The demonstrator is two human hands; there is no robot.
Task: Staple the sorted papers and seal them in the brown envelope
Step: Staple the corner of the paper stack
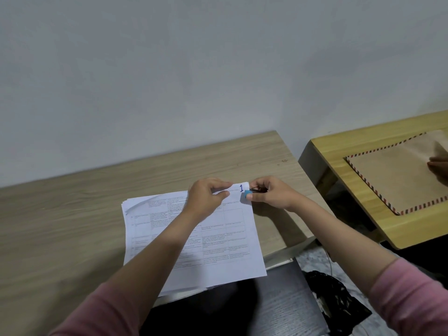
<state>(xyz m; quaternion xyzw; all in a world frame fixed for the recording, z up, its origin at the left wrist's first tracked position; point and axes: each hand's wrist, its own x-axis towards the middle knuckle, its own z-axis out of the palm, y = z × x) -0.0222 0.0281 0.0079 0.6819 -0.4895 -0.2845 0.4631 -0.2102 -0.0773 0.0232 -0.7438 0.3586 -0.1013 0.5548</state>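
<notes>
A: Item one?
B: Stack of papers (218, 251), printed tables, on the wooden surface (72, 214), near edge overhanging at 6 o'clock. Top corner at 12 o'clock is lifted, marked "1".

A: Hands?
B: Left hand (206, 197), grip pinched on that raised corner. Right hand (271, 192), grip closed on a small blue-and-black tool (249, 193), possibly a stapler; too blurred to confirm.

A: Envelope?
B: Brown envelope (392, 175), striped border, flat on a second surface (351, 141) at 3 o'clock, well apart. Another hand (438, 169) rests on it.

Grey wall (194, 69), two wooden desks (72, 214)
</notes>
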